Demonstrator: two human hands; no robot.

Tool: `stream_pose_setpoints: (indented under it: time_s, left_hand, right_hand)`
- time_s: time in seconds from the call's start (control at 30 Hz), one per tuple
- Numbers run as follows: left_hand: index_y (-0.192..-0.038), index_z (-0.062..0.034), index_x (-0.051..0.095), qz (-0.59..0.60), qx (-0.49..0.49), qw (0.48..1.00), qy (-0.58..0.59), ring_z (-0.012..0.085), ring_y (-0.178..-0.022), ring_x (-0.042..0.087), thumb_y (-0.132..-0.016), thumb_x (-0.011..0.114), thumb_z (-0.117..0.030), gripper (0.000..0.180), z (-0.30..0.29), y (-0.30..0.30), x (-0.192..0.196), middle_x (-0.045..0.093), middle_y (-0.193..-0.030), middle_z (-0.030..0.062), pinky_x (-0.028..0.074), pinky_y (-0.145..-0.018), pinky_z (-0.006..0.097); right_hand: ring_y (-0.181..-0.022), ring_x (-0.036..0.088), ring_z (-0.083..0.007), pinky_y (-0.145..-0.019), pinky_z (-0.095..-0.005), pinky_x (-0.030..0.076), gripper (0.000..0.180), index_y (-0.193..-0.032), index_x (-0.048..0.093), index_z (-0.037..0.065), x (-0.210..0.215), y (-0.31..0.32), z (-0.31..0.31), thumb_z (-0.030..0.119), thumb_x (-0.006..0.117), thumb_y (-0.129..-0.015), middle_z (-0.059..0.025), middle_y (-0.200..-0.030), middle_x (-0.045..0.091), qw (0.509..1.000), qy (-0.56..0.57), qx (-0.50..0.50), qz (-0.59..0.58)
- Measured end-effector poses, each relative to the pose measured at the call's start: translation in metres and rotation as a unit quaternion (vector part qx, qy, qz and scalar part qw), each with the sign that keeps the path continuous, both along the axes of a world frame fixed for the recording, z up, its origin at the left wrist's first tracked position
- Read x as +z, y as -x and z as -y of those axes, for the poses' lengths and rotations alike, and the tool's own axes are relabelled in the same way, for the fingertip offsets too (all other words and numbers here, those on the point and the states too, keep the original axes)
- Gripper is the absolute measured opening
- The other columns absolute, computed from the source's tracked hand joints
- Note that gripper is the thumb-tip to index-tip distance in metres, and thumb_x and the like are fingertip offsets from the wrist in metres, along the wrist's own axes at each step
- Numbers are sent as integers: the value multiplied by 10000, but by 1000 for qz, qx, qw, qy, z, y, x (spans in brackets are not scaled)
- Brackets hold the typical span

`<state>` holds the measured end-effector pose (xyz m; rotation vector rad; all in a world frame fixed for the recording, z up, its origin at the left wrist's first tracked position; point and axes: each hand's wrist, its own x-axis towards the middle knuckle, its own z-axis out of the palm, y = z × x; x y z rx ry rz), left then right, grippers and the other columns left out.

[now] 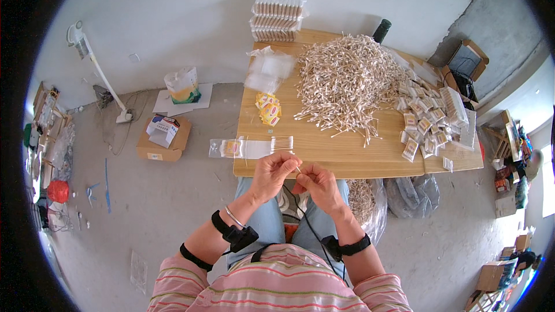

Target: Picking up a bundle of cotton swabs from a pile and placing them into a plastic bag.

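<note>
Just off the table's near edge, my left hand (pixel 270 177) and my right hand (pixel 321 187) meet fingertip to fingertip. Both are closed in a pinch around one cotton swab (pixel 298 169), of which only a short white piece shows. Beyond my left hand, a row of cotton swabs (pixel 282 143) lies side by side on the right end of a white strip (pixel 254 149). A clear plastic sleeve with a yellow label card (pixel 232 148) covers the strip's left end. Farther right is a large heap of loose cotton swabs (pixel 347 81).
The wooden table (pixel 341 164) also bears yellow cards (pixel 268 108), clear bags (pixel 270 68), stacked swab packs (pixel 277 17), a pile of small filled packs (pixel 425 118) and a dark green bottle (pixel 381 30). Bags (pixel 413 195) stand under it. A cardboard box (pixel 162 140) sits on the left floor.
</note>
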<state>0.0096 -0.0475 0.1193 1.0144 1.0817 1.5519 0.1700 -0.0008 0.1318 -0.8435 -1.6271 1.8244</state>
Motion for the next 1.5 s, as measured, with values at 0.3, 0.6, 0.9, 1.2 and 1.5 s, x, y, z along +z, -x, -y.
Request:
stream_pose_setpoints:
  time_s: [0.3,0.6,0.9,1.2,1.5]
  left_hand:
    - [-881,-21,664,-12,0,1000,9,54,-760,554,-909,680,-266,247,3,1,-2,634,-814,-13,478,-698,224]
    - [-931,-12,664,-49,-44,998,1,64,-770,566,-918,666,-259,247,3,5,-12,647,-835,0,490,-707,231]
    - [-978,-4,657,0,-32,999,18,81,-800,593,-935,643,-231,232,2,7,-11,653,-894,19,511,-758,249]
    - [-943,-15,671,-54,-67,989,121,76,-786,572,-913,672,-203,190,17,12,-53,636,-810,-14,480,-727,236]
    - [-1264,12,499,-237,183,947,119,246,-1103,567,-925,579,-95,364,-18,52,-136,577,-1182,152,454,-949,354]
  right_hand:
    - [-666,664,-128,-625,-250,544,257,-950,580,7,-1,0,0,242,497,-1011,-76,-757,673,997,48,35,-49]
    - [-693,679,-166,-647,-270,550,307,-969,574,1,-5,-3,-5,286,470,-1022,-90,-769,671,982,157,67,-79]
    - [-715,681,-157,-652,-265,547,246,-965,575,7,1,-2,-4,241,510,-1007,-104,-772,687,991,115,66,-31]
    - [-668,671,-136,-613,-262,548,223,-898,606,-9,-48,-3,-13,165,507,-996,-81,-740,687,977,176,110,38]
    - [-834,606,-320,-747,-397,501,79,-826,707,86,-111,34,-97,143,651,-824,-96,-848,664,876,-381,-59,289]
